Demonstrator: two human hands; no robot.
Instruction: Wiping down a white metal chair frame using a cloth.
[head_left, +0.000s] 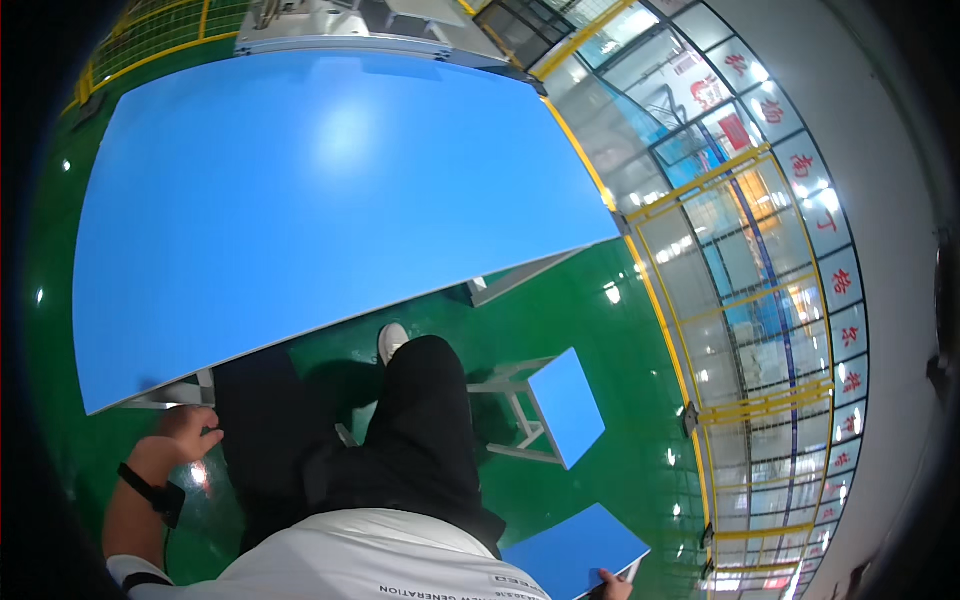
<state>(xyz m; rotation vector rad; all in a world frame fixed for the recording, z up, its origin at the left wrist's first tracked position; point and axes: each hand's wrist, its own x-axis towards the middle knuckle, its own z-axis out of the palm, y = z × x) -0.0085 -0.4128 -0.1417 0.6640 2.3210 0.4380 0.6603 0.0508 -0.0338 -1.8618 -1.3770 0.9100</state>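
My left hand (187, 433), with a black band and device on its wrist, hangs beside my left thigh, just below the near left corner of the large blue table (315, 202). Its fingers are partly curled and nothing shows in them. My right hand (615, 586) is at the bottom right, its fingers on the edge of a blue stool top (577, 544). The rest of that hand is cut off by the picture's rim, so its hold is unclear. A second stool with a blue top (568, 409) and pale legs stands right of my knee.
My white shoe (392, 343) is on the green floor (630, 472) near the table's edge. A yellow-framed mesh fence (765, 412) runs along the right. Grey equipment (352, 34) adjoins the table's far edge, and another yellow fence (161, 41) stands at the upper left.
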